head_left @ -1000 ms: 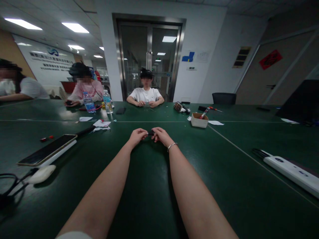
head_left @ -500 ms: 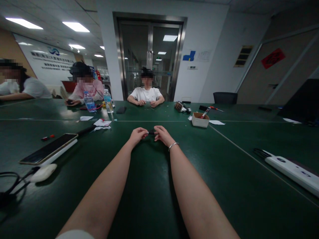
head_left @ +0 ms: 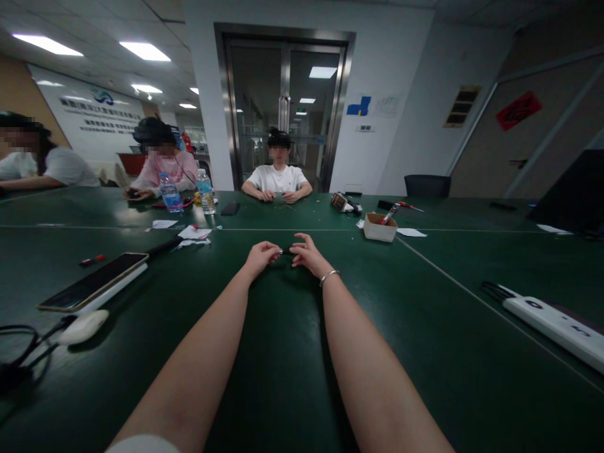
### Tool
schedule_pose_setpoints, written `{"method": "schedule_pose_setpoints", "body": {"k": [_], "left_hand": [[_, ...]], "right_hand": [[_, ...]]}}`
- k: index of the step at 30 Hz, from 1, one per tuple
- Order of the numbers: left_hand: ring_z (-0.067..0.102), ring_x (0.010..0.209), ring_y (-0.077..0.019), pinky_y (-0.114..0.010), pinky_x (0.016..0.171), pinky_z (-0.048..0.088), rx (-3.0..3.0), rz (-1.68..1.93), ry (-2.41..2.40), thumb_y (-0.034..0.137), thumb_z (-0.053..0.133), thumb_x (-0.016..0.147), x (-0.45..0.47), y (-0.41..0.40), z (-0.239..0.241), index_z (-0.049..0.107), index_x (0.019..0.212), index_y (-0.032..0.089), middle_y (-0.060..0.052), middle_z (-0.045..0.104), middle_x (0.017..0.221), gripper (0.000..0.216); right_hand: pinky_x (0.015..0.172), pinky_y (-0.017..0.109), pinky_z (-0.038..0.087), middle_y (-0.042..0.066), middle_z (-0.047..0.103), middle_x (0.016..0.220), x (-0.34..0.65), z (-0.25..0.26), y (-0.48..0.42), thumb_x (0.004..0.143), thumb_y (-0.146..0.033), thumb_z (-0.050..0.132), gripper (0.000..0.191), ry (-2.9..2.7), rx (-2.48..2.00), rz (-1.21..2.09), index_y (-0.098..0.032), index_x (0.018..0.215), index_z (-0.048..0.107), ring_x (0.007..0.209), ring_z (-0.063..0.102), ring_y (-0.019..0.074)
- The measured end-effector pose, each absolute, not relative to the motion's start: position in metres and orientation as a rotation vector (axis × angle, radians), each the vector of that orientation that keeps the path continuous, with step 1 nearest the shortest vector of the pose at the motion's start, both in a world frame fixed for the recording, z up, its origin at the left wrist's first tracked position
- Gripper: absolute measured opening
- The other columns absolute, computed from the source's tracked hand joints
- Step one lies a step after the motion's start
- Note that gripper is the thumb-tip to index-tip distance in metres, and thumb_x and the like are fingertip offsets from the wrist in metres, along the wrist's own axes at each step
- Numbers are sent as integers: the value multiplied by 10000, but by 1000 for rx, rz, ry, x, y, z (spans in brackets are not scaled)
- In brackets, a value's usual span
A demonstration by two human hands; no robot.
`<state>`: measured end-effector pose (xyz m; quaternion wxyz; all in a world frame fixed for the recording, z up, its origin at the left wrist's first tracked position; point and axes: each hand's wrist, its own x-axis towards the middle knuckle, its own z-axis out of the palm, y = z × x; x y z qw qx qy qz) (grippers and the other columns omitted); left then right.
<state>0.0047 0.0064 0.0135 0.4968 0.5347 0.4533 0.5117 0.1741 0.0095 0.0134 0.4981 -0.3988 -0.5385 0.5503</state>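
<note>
My left hand (head_left: 262, 258) is closed in a pinch on the silver end of a small black and silver stick-like object (head_left: 285, 251). It is too small and dark for its kind to show. My right hand (head_left: 306, 257), with a silver bangle at the wrist, is at the black end. Its thumb and lower fingers are against that end, and the index finger is lifted off. The fingers partly hide the object, which is held level just above the green table (head_left: 287, 352).
On the left lie a phone (head_left: 97, 281) on a white block, a white mouse-like device (head_left: 85, 327) with black cable, and paper scraps (head_left: 194, 233). Two bottles (head_left: 205, 192) stand behind. An open box (head_left: 380, 228) and a white power strip (head_left: 557, 324) are right. A person (head_left: 278, 173) sits opposite.
My right index finger has lifted and spread away from the black end, and less of that end shows now. My left hand keeps its pinch in the same place.
</note>
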Motion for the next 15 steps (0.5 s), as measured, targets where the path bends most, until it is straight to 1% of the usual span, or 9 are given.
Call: {"method": "schedule_pose_setpoints", "body": {"k": [2,3,5,7,8,11,13,14,15], "left_hand": [[533,546,-90,-203,509,404,1297,1236,1101,280,687,598,5,6,14,592,723,132,-21,611,627,216],[533,546,-89,-203,510,406,1299,1236,1099,274,682,604,5,6,14,593,723,133,-20,611,625,205],[535,547,-88,-204,516,409,1299,1239,1091,261,672,616,5,6,14,594,724,133,-20,614,628,185],[535,545,-85,-203,518,407,1294,1241,1085,254,668,623,4,7,13,594,727,133,-21,617,629,177],[534,542,-84,-203,516,405,1293,1241,1083,255,668,624,4,7,13,593,728,132,-21,617,629,178],[527,531,-84,-201,503,396,1293,1242,1081,256,676,618,4,8,12,589,726,132,-19,611,616,186],[525,528,-85,-202,500,395,1291,1245,1082,256,675,620,4,8,12,587,725,130,-20,609,616,186],[525,530,-84,-202,503,397,1290,1246,1081,256,673,622,4,8,12,587,726,130,-21,611,619,185],[526,534,-84,-204,508,400,1289,1248,1080,257,671,625,4,7,12,588,727,130,-22,613,624,183]], "right_hand": [[387,201,486,-41,565,719,174,13,10,748,-249,581,302,-1302,-1013,1339,-216,1021,455,349,457,30],[383,200,483,-39,566,709,174,13,11,755,-240,569,259,-1316,-1009,1339,-206,992,471,336,434,23],[403,199,494,-36,577,776,174,13,11,722,-181,583,286,-1333,-958,1333,-221,986,480,355,452,17],[421,207,506,-33,572,817,175,13,11,711,-177,590,319,-1314,-944,1342,-238,1004,479,391,499,29],[418,213,506,-28,568,801,175,13,11,728,-202,580,293,-1304,-961,1353,-230,1003,483,393,504,36],[390,215,490,-27,553,729,175,14,10,758,-229,554,227,-1332,-1001,1350,-193,976,501,339,434,21],[421,208,504,-36,557,809,175,15,9,687,-154,615,414,-1350,-956,1334,-247,1062,466,385,481,24],[431,207,510,-40,555,833,175,15,9,675,-153,628,488,-1335,-948,1340,-277,1106,436,415,513,34],[433,212,514,-41,554,832,175,16,8,688,-181,626,503,-1323,-951,1355,-288,1131,414,425,524,41]]}}
